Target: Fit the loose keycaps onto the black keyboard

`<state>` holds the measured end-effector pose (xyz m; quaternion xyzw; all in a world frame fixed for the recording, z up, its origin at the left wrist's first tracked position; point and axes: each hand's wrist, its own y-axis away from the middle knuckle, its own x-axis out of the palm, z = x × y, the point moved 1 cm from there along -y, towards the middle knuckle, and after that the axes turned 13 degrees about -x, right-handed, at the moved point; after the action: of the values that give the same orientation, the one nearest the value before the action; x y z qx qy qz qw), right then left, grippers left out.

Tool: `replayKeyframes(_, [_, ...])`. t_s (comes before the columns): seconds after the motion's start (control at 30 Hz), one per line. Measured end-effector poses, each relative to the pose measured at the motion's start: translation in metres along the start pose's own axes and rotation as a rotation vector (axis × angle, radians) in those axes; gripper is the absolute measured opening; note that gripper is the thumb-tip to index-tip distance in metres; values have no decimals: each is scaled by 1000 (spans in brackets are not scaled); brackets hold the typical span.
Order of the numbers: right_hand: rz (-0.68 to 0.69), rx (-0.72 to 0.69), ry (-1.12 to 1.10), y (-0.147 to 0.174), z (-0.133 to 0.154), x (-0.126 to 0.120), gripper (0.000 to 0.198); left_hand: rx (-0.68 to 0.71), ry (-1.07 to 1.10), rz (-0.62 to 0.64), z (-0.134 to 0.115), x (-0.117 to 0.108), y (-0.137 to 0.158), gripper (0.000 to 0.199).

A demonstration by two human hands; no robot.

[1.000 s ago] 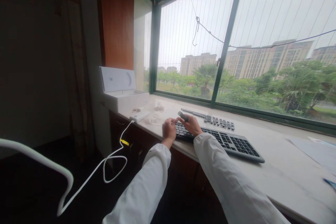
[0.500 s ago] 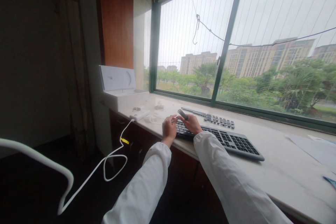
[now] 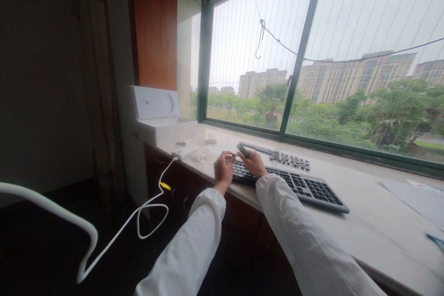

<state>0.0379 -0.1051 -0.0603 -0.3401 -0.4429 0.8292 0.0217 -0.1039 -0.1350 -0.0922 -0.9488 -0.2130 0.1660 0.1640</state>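
Note:
A dark keyboard (image 3: 298, 186) lies on the pale stone windowsill (image 3: 364, 222). Both my hands hover over its left end. My right hand (image 3: 254, 163) holds a small dark tool (image 3: 243, 150) that sticks up and to the left. My left hand (image 3: 224, 169) pinches something small at its fingertips, close to the tip of the tool; it is too small to identify. Behind the keyboard runs a row of loose dark keycaps (image 3: 282, 157) on the sill.
An open white box (image 3: 159, 120) stands at the sill's left end. A small white device (image 3: 184, 152) lies beside it, with a white cable (image 3: 138, 217) hanging down into the dark room. Papers (image 3: 412, 196) lie at the right. A barred window (image 3: 312, 55) is behind.
My hands have lifted slightly off the keyboard's left end. The tool in my right hand has tilted more upright, and my left fingertips have come closer to its tip.

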Motion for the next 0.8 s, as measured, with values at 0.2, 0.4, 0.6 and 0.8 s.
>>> replayKeyframes(0.2, [17, -33, -124, 0, 5, -1, 35, -13, 42, 2, 4, 2, -2, 15])
replayKeyframes(0.4, [39, -59, -131, 0, 2, 0, 30, -27, 60, 9, 7, 5, -4, 16])
replayKeyframes(0.6, [48, -70, -94, 0, 0, 3, 32, -23, 52, 11, 7, 5, -4, 17])
replayKeyframes(0.8, [43, -63, -53, 0, 3, 1, 41, -25, 52, 25, 8, 6, -5, 21])
